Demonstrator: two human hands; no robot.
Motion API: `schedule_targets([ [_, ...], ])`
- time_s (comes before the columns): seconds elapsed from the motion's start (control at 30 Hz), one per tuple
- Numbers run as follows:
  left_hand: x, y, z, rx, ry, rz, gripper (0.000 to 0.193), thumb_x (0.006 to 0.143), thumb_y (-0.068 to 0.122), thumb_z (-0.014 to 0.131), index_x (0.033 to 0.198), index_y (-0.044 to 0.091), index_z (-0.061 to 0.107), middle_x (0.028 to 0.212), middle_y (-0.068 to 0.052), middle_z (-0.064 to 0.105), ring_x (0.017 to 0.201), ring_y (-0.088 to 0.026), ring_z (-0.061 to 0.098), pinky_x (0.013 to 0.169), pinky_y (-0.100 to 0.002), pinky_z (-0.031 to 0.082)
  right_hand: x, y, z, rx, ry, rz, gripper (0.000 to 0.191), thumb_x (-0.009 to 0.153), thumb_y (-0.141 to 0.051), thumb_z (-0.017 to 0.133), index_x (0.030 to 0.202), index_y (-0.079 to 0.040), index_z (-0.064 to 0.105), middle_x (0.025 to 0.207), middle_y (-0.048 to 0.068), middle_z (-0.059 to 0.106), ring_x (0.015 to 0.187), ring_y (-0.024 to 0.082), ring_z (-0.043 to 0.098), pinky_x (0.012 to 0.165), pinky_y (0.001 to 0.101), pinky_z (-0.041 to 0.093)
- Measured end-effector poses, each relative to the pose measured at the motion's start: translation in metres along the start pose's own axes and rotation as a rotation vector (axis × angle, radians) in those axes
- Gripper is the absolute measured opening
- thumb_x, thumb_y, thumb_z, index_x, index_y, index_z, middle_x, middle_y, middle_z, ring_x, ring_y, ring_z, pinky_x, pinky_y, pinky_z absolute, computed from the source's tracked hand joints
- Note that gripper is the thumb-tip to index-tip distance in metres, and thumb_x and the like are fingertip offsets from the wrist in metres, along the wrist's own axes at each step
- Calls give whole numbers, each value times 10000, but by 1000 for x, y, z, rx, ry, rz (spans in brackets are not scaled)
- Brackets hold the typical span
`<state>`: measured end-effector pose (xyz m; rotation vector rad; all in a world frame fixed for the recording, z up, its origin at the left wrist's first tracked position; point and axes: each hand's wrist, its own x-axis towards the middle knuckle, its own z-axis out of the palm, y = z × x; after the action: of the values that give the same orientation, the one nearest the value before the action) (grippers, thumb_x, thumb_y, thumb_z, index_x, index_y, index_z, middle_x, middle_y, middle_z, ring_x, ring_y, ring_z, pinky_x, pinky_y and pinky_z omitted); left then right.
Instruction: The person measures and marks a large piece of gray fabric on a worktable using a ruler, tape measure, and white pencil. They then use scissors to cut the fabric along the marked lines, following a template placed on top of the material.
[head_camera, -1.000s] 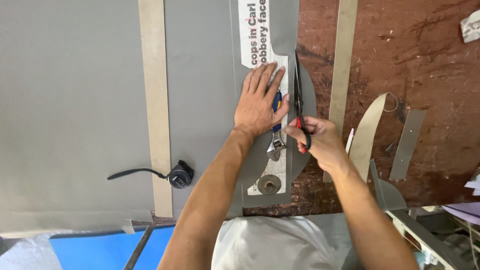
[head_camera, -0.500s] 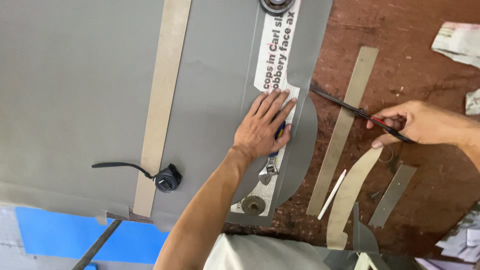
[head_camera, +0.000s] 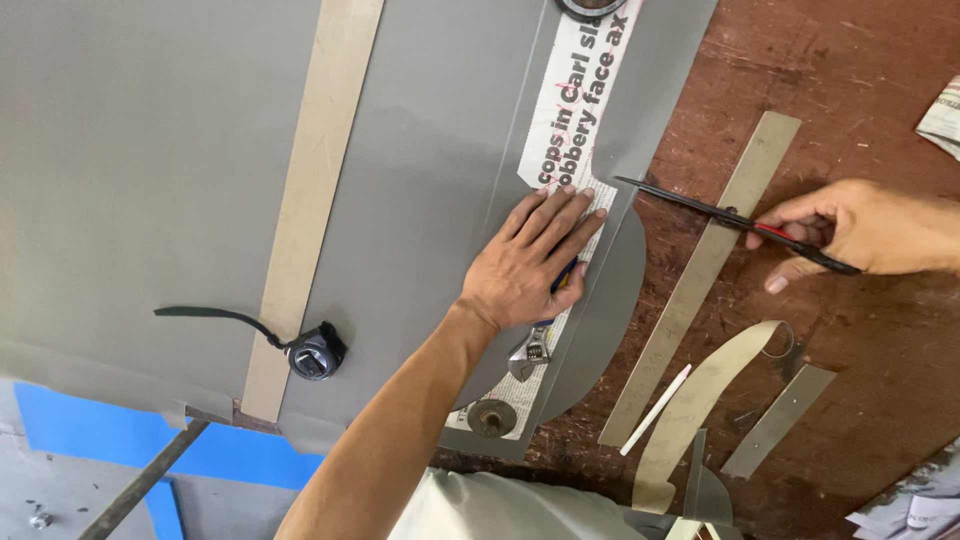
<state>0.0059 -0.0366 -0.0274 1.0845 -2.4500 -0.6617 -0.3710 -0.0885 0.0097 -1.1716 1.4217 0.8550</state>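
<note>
Over brown table, scissors (head_camera: 700, 208) in right hand (head_camera: 860, 228), blades pointing left, near-horizontal

scissors (head_camera: 740, 222): black blades, red handle, held level | newspaper pattern (head_camera: 570, 150): flat on grey sheet (head_camera: 420, 200)

bright, even daylight, soft and diffuse. faint shadows only, close under the left hand (head_camera: 532, 268) and along the scissors (head_camera: 735, 222). no glare on the grey sheet (head_camera: 140, 170). sharp throughout, slightly soft toward the lower corners.

Bare forearms, no sleeves; a pale grey-white shirt (head_camera: 510, 510).
</note>
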Motion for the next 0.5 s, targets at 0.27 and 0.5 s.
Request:
schedule_targets([
  [0.27,1,2,0,7,-30,-8,539,984,271,544,1491,87,538,1564,-124,466,1474,-279,424,1286,-484,299,-8,-5,-4,71,-20,10,594,610,-421,997,1123,-231,765,597,-9,497,640,175,384,623,388,299],
  [0.5,2,2,-1,-3,-29,-4,536,987,276,546,1486,80,545,1564,-130,470,1475,-279,427,1285,-487,302,-5,-6,-5,57,-6,-5,607,607,-436,991,1129,-224,767,610,2,489,652,191,387,627,396,296],
])
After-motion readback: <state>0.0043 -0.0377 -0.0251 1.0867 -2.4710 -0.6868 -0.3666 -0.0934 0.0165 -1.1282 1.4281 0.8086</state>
